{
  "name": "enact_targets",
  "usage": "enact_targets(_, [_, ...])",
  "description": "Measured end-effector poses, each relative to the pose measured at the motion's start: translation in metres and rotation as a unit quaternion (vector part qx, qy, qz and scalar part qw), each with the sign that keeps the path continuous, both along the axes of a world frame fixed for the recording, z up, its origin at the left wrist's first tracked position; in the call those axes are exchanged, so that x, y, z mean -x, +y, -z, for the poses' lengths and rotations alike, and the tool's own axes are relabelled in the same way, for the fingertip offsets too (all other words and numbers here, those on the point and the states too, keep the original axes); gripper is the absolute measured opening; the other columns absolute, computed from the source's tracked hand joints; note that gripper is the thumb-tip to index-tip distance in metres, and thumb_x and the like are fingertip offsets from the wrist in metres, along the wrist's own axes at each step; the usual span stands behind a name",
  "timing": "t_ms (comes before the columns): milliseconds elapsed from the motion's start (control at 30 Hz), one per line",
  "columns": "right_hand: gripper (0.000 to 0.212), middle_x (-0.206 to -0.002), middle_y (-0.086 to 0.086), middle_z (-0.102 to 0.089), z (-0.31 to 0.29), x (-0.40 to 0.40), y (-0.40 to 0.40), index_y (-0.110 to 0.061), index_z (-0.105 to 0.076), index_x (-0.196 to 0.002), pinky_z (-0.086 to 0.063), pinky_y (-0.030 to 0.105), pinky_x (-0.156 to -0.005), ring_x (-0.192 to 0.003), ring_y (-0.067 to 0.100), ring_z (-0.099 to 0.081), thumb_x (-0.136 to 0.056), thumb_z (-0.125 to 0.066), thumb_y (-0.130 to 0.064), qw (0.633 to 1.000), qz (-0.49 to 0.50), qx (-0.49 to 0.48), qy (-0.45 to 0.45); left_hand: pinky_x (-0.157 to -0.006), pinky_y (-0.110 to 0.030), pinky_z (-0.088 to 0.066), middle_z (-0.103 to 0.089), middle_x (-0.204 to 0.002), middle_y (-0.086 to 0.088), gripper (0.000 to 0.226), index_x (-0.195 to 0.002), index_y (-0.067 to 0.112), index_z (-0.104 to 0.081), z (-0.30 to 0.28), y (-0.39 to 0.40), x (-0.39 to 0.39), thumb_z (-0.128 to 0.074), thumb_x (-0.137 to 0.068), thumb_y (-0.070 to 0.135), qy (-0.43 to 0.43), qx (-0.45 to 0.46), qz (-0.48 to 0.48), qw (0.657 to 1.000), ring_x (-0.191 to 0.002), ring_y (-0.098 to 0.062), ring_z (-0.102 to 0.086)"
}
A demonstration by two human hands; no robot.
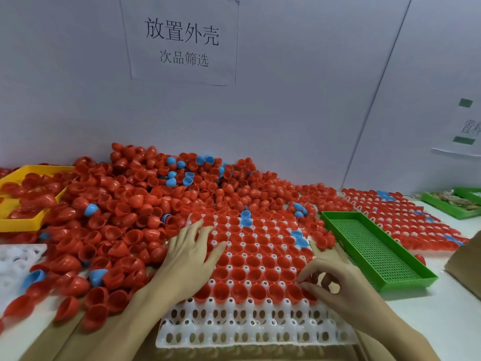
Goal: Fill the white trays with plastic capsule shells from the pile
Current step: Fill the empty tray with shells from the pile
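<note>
A stack of white trays (255,327) lies in front of me, and the top one holds red capsule shells (250,261) open side up, with a few blue shells (299,238) among them. The loose pile (145,194) of red and blue shells spreads behind and to the left of the tray. My left hand (187,256) rests flat on the tray's left side, its straight fingers touching shells at the pile's edge. At the tray's front right corner, my right hand (335,277) has its fingers curled, and the fingertips pinch a red shell (308,278).
A yellow tray (23,222) with red shells sits at the far left, with another white tray (15,259) below it. A green mesh tray (377,251) lies right of the stack. Behind it are a filled white tray (406,220) and a second green tray (447,207). A cardboard box (466,267) is at the right edge.
</note>
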State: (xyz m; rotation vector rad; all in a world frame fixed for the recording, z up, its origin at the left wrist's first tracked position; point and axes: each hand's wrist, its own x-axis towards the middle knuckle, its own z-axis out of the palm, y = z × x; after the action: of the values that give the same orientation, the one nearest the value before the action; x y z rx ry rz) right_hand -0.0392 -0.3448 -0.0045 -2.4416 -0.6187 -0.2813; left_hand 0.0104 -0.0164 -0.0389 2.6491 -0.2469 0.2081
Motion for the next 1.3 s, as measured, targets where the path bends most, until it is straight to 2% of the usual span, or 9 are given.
enact_targets(133, [0.013, -0.097, -0.014, -0.077, 0.003, -0.003, -0.001, -0.033, -0.079, -0.094, -0.060, 0.040, -0.077, -0.090, 0.015, -0.073, -0.089, -0.084, -0.022, 0.999, -0.003, -0.026, 0.032, -0.129, -0.042, -0.008, -0.014, -0.170, 0.006, 0.083, -0.159, 0.031, -0.028, 0.003, 0.000, -0.004, -0.001, -0.092, 0.072, 0.005, -0.002, -0.005, 1.000, -0.158, -0.011, -0.005])
enact_targets(267, [0.010, -0.098, -0.010, -0.079, 0.004, -0.004, -0.005, -0.034, -0.081, -0.094, -0.061, 0.041, -0.077, -0.089, 0.017, -0.074, -0.087, -0.084, -0.027, 0.996, -0.012, -0.069, 0.053, -0.129, -0.042, -0.008, -0.017, -0.169, 0.007, 0.066, -0.158, 0.031, -0.030, 0.003, 0.000, -0.004, -0.012, -0.103, 0.062, 0.004, -0.017, -0.004, 1.000, -0.157, -0.011, -0.007])
enact_targets(400, [0.007, -0.088, 0.002, -0.079, -0.007, -0.017, -0.009, -0.032, -0.083, -0.095, -0.055, 0.024, -0.066, -0.073, 0.015, -0.070, -0.090, -0.078, -0.033, 0.988, -0.016, -0.139, 0.060, -0.128, -0.039, -0.009, -0.023, -0.167, 0.009, 0.072, -0.155, 0.032, -0.037, -0.001, 0.000, -0.002, -0.006, -0.099, 0.065, -0.008, -0.027, -0.004, 1.000, -0.156, -0.009, -0.008])
enact_targets(533, [0.019, -0.084, -0.005, -0.078, -0.015, -0.060, -0.010, -0.024, -0.081, -0.099, -0.047, 0.011, -0.059, -0.064, 0.003, -0.064, -0.096, -0.068, -0.037, 0.988, 0.017, -0.150, 0.025, -0.124, -0.034, -0.001, -0.031, -0.163, 0.013, 0.080, -0.148, 0.035, -0.045, -0.004, -0.001, -0.001, 0.003, -0.093, 0.069, -0.039, -0.030, -0.009, 0.999, -0.155, -0.006, 0.001])
enact_targets(633, [0.011, -0.095, -0.011, -0.077, -0.009, -0.111, -0.011, -0.021, -0.077, -0.109, -0.058, 0.019, -0.075, -0.082, 0.000, -0.070, -0.101, -0.069, -0.017, 0.989, 0.095, -0.112, -0.012, -0.123, -0.033, -0.003, -0.038, -0.158, 0.015, 0.079, -0.142, 0.037, -0.051, -0.005, 0.000, -0.001, 0.004, -0.097, 0.069, -0.065, -0.017, -0.010, 0.998, -0.154, -0.006, -0.004])
enact_targets(733, [0.026, -0.120, 0.002, -0.074, 0.002, -0.154, -0.010, -0.013, -0.073, -0.124, -0.056, 0.032, -0.097, -0.107, 0.015, -0.068, -0.103, -0.063, -0.004, 0.983, 0.175, -0.036, -0.043, -0.122, -0.032, -0.008, -0.042, -0.153, 0.015, 0.084, -0.139, 0.035, -0.056, -0.007, 0.002, 0.001, 0.008, -0.097, 0.070, -0.112, -0.028, -0.018, 0.993, -0.152, -0.006, -0.013])
enact_targets(900, [0.033, -0.130, 0.008, -0.065, 0.034, -0.176, -0.019, -0.018, -0.067, -0.138, -0.047, 0.047, -0.102, -0.122, 0.031, -0.054, -0.110, -0.050, -0.021, 0.960, 0.250, 0.126, -0.032, -0.121, -0.035, -0.015, -0.051, -0.147, 0.011, 0.082, -0.128, 0.029, -0.066, -0.017, 0.004, 0.005, 0.003, -0.102, 0.066, -0.164, -0.049, -0.026, 0.985, -0.150, -0.012, -0.024])
enact_targets(1067, [0.025, -0.112, 0.006, -0.067, 0.042, -0.173, -0.018, -0.012, -0.079, -0.117, -0.056, 0.047, -0.088, -0.101, 0.026, -0.058, -0.101, -0.063, -0.002, 0.963, 0.252, 0.042, -0.086, -0.119, -0.046, -0.027, -0.058, -0.141, 0.003, 0.064, -0.120, 0.023, -0.071, -0.022, 0.003, 0.007, -0.018, -0.108, 0.056, -0.192, -0.095, -0.030, 0.976, -0.147, -0.022, -0.036])
enact_targets(1300, [0.024, -0.103, 0.002, -0.070, 0.037, -0.168, -0.020, -0.009, -0.080, -0.106, -0.052, 0.030, -0.087, -0.095, 0.020, -0.065, -0.095, -0.067, 0.008, 0.965, 0.236, -0.022, -0.113, -0.117, -0.037, -0.021, -0.057, -0.141, 0.005, 0.069, -0.120, 0.026, -0.071, -0.020, -0.003, 0.009, -0.014, -0.105, 0.060, -0.172, -0.072, -0.013, 0.982, -0.145, -0.017, -0.035])
